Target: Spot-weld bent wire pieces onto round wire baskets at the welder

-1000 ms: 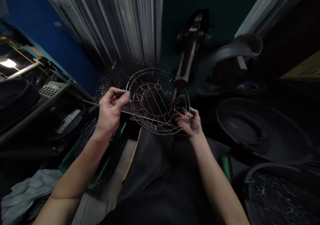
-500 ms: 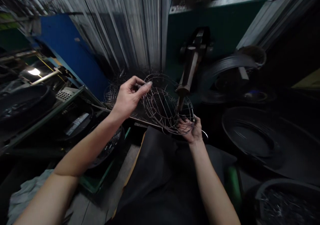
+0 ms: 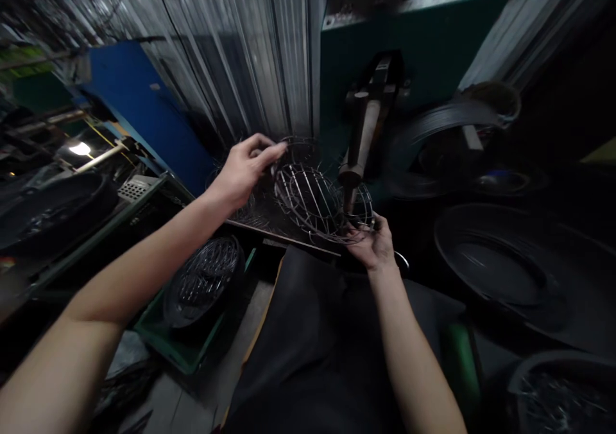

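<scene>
A round wire guard (image 3: 315, 203) made of rings and spokes is held between both hands, tilted up on edge. My left hand (image 3: 245, 167) pinches its upper left rim. My right hand (image 3: 373, 244) grips its lower right rim from below. A brown metal arm of a machine (image 3: 362, 135) comes down to the guard's right side, just above my right hand. A dark apron covers my lap below.
A green crate (image 3: 187, 350) at lower left holds a stack of finished wire guards (image 3: 205, 280). Big black tubs (image 3: 510, 260) stand at right, one with small metal bits (image 3: 563, 399). Corrugated metal wall and a green machine body (image 3: 433, 42) stand behind.
The guard has turned from nearly flat to steeply tilted. My left hand has gone up and to the right with the rim; my right hand stays at the lower edge.
</scene>
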`<state>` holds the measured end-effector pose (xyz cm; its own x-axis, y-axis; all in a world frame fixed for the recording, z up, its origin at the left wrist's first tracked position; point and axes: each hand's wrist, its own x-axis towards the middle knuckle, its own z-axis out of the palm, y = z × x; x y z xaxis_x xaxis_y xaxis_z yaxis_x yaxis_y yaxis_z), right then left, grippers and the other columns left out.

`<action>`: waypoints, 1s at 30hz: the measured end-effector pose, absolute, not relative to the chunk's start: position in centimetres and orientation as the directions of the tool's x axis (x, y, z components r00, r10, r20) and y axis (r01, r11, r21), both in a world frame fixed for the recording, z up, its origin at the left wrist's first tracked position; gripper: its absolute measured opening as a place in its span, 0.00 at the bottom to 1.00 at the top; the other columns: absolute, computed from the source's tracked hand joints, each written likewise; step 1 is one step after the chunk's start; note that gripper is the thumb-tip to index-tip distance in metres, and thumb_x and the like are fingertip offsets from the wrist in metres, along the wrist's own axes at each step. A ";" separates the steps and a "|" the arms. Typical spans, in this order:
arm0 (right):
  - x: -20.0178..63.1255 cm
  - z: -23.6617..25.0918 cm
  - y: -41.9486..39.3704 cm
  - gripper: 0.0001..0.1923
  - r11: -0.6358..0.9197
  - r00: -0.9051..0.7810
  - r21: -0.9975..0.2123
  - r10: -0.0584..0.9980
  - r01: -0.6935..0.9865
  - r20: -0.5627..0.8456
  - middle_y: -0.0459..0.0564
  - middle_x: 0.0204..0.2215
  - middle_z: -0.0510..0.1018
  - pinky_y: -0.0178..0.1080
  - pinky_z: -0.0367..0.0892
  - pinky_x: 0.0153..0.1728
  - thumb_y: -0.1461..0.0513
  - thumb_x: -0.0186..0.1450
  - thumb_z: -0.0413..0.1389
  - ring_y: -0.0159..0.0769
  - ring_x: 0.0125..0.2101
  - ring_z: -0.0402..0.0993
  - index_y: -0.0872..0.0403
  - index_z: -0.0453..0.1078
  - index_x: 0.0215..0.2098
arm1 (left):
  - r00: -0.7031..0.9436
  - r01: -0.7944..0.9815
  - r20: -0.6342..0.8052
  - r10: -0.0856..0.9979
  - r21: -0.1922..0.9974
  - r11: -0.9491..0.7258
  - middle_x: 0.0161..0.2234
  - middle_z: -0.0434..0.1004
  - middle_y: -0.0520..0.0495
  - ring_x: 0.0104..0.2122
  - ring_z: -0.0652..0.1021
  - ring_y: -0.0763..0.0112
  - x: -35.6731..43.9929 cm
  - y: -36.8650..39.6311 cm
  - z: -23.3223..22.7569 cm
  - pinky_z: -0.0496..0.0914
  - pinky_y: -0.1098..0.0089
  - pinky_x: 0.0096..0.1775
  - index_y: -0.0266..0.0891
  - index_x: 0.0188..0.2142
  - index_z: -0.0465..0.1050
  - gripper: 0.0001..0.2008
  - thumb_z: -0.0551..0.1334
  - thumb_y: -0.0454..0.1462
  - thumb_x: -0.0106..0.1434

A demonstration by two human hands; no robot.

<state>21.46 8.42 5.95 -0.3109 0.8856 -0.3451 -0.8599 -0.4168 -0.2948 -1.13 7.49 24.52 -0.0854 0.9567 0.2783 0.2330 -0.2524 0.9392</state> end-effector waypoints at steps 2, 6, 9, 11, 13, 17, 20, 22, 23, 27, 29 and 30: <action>22.0 6.4 8.8 0.09 -0.420 -0.318 -0.341 0.894 -0.841 -0.317 0.48 0.28 0.77 0.37 0.71 0.25 0.55 0.56 0.55 0.35 0.27 0.74 0.52 0.67 0.31 | -0.154 0.131 0.220 0.963 0.971 -0.201 0.22 0.68 0.56 0.22 0.72 0.80 -2.4 5.7 22.8 0.69 0.77 0.25 0.37 0.26 0.66 0.15 0.69 0.43 0.50; 23.3 6.5 9.7 0.09 -0.400 -0.297 -0.509 0.915 -0.762 -0.275 0.44 0.23 0.75 0.36 0.69 0.23 0.54 0.58 0.58 0.33 0.22 0.71 0.50 0.68 0.33 | -0.265 -0.059 0.105 0.959 0.990 -0.125 0.24 0.69 0.57 0.25 0.74 0.78 -3.7 2.9 19.3 0.73 0.74 0.30 0.38 0.28 0.66 0.17 0.71 0.43 0.47; 23.7 5.9 9.8 0.13 -0.330 -0.206 -0.663 0.943 -0.672 -0.260 0.43 0.23 0.75 0.36 0.68 0.23 0.52 0.57 0.60 0.33 0.22 0.71 0.50 0.69 0.35 | -0.307 -0.149 0.060 0.950 0.983 -0.110 0.25 0.70 0.57 0.26 0.75 0.79 -3.6 2.1 17.6 0.74 0.74 0.32 0.38 0.28 0.65 0.18 0.71 0.42 0.46; 23.7 5.5 9.7 0.14 -0.193 -0.090 -0.777 0.981 -0.599 -0.174 0.42 0.24 0.75 0.34 0.67 0.24 0.52 0.54 0.63 0.31 0.23 0.71 0.51 0.70 0.33 | -0.316 -0.192 0.027 0.948 0.977 -0.092 0.25 0.70 0.58 0.25 0.75 0.80 -3.4 2.1 17.0 0.74 0.74 0.31 0.38 0.28 0.64 0.18 0.71 0.42 0.46; 23.6 5.1 9.6 0.15 0.002 0.036 -0.877 0.999 -0.480 -0.017 0.42 0.26 0.76 0.32 0.66 0.28 0.55 0.50 0.66 0.29 0.26 0.71 0.51 0.72 0.33 | -0.320 -0.217 0.005 0.947 0.973 -0.078 0.25 0.70 0.58 0.24 0.74 0.80 -3.4 2.2 16.7 0.74 0.74 0.30 0.38 0.27 0.64 0.18 0.71 0.42 0.46; 23.3 5.1 9.6 0.11 0.231 0.171 -0.955 0.965 -0.186 0.200 0.42 0.27 0.76 0.31 0.64 0.34 0.56 0.53 0.64 0.29 0.30 0.70 0.53 0.75 0.33 | -0.315 -0.221 0.018 0.949 0.971 -0.092 0.24 0.71 0.58 0.24 0.75 0.79 -3.9 2.5 16.0 0.74 0.73 0.32 0.38 0.28 0.63 0.18 0.71 0.42 0.46; 23.2 5.4 9.6 0.09 0.260 0.208 -0.965 0.946 -0.035 0.248 0.43 0.26 0.76 0.32 0.63 0.33 0.56 0.56 0.60 0.29 0.29 0.70 0.54 0.75 0.32 | -0.315 -0.225 0.031 0.949 0.969 -0.106 0.24 0.72 0.58 0.25 0.76 0.79 -4.5 2.6 15.5 0.75 0.71 0.33 0.38 0.28 0.63 0.17 0.70 0.42 0.47; 23.0 5.5 9.6 0.09 0.273 0.206 -0.960 0.938 0.063 0.280 0.43 0.27 0.77 0.33 0.62 0.33 0.57 0.58 0.59 0.30 0.29 0.70 0.54 0.75 0.33 | -0.323 -0.250 0.023 0.946 0.962 -0.109 0.24 0.72 0.58 0.25 0.75 0.79 -4.9 2.6 15.2 0.75 0.71 0.34 0.38 0.29 0.63 0.17 0.70 0.41 0.47; 22.9 5.6 9.5 0.10 0.276 0.204 -0.955 0.934 0.108 0.293 0.44 0.28 0.77 0.33 0.62 0.33 0.57 0.58 0.58 0.30 0.30 0.70 0.54 0.75 0.33 | -0.328 -0.263 0.022 0.944 0.958 -0.114 0.24 0.72 0.58 0.25 0.75 0.79 -5.0 2.6 15.1 0.75 0.72 0.34 0.38 0.29 0.63 0.17 0.70 0.40 0.47; 22.4 5.5 9.4 0.11 0.251 0.222 -0.947 0.930 0.202 0.294 0.44 0.28 0.77 0.33 0.61 0.31 0.56 0.57 0.59 0.31 0.29 0.70 0.54 0.75 0.34 | -0.335 -0.269 0.043 0.941 0.953 -0.139 0.24 0.71 0.58 0.25 0.75 0.80 -5.4 2.9 14.8 0.74 0.73 0.34 0.38 0.28 0.64 0.17 0.70 0.40 0.46; 22.2 5.3 9.4 0.12 0.242 0.233 -0.951 0.930 0.192 0.283 0.44 0.27 0.77 0.33 0.60 0.29 0.54 0.57 0.59 0.31 0.28 0.69 0.55 0.75 0.34 | -0.328 -0.260 0.038 0.944 0.957 -0.129 0.23 0.71 0.58 0.25 0.75 0.80 -5.5 2.9 14.6 0.74 0.72 0.34 0.38 0.28 0.63 0.17 0.70 0.41 0.46; 22.2 5.2 9.4 0.13 0.243 0.236 -0.953 0.930 0.183 0.283 0.44 0.27 0.77 0.33 0.60 0.29 0.54 0.57 0.59 0.31 0.28 0.69 0.55 0.75 0.34 | -0.323 -0.259 0.032 0.946 0.958 -0.121 0.23 0.70 0.59 0.25 0.75 0.80 -5.5 2.9 14.6 0.74 0.72 0.34 0.39 0.28 0.63 0.17 0.70 0.41 0.46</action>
